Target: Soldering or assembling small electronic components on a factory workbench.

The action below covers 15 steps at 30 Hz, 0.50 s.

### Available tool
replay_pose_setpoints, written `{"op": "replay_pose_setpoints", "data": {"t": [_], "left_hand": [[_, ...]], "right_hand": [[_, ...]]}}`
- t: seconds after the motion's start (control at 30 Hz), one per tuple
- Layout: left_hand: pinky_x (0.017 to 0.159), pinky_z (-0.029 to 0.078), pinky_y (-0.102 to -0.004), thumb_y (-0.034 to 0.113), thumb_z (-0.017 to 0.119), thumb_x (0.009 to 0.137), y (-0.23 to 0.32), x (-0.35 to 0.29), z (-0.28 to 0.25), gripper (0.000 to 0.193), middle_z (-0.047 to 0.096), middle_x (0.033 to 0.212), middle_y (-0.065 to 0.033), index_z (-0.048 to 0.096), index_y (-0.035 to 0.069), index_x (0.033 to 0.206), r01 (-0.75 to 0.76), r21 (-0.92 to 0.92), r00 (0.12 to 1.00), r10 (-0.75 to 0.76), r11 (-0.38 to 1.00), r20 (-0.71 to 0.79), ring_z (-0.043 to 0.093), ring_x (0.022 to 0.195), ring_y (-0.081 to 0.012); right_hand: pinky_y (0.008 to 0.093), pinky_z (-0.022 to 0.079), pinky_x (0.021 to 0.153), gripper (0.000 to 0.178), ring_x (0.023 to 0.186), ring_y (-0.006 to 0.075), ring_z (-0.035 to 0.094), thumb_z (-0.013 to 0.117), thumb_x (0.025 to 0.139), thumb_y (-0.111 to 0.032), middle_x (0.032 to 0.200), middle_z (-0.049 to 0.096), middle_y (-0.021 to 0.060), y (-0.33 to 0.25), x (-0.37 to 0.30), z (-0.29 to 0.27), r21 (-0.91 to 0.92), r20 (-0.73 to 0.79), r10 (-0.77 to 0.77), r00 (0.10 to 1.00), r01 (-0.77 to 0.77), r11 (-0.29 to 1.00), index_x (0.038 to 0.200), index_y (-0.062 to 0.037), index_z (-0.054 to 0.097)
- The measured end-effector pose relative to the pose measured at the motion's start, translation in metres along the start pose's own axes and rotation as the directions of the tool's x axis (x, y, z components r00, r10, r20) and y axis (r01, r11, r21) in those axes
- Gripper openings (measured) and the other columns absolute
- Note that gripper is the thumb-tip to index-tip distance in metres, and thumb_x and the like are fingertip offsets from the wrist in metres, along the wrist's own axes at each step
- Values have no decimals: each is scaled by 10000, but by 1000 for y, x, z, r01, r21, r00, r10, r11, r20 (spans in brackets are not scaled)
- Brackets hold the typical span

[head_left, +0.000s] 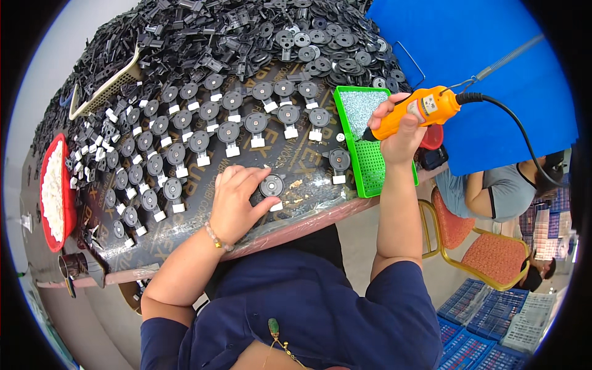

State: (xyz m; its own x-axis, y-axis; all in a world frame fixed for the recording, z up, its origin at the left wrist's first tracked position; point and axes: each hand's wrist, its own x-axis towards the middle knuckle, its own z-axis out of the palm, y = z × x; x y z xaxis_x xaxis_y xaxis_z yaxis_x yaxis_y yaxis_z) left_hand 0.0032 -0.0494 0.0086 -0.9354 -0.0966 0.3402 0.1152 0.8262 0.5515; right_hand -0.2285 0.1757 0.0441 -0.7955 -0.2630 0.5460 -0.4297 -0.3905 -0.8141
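My right hand grips an orange electric screwdriver, hung from a coiled spring, with a black cable at its back end. Its dark tip points down-left over a green tray. Small silvery screws fill the tray's far half, and the near half holds a plate full of holes. On the table's near side, my left hand curls its thumb and fingers around a round black plastic part with a white block at its near end. A similar black part lies just left of the tray.
Rows of like black parts cover the table's middle. Behind them rises a heap of loose black pieces, with a cream basket at its left. A red bowl of white pieces stands far left. Right are chairs and a seated person.
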Motion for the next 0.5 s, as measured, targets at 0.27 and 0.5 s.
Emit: {"op": "replay_pose_setpoints", "data": {"t": [0.27, 0.5], "left_hand": [[932, 396, -409, 295, 838, 669, 0, 0, -2, 595, 659, 1124, -56, 650, 70, 1187, 15, 24, 1000, -15, 1000, 6, 543, 1037, -276], [919, 387, -401, 325, 825, 687, -2, -1, -2, 596, 650, 1127, -39, 648, 81, 1201, 13, 33, 1000, -13, 999, 6, 531, 1044, -260]], "right_hand": [[315, 531, 543, 639, 579, 167, 598, 672, 840, -602, 766, 607, 97, 1, -1, 1, -27, 2, 8, 1000, -8, 1000, 1098, -43, 500], [303, 522, 539, 628, 578, 164, 596, 672, 847, -593, 758, 606, 95, 0, -1, 0, -25, -17, -6, 1000, 6, 1000, 1093, -41, 500]]}}
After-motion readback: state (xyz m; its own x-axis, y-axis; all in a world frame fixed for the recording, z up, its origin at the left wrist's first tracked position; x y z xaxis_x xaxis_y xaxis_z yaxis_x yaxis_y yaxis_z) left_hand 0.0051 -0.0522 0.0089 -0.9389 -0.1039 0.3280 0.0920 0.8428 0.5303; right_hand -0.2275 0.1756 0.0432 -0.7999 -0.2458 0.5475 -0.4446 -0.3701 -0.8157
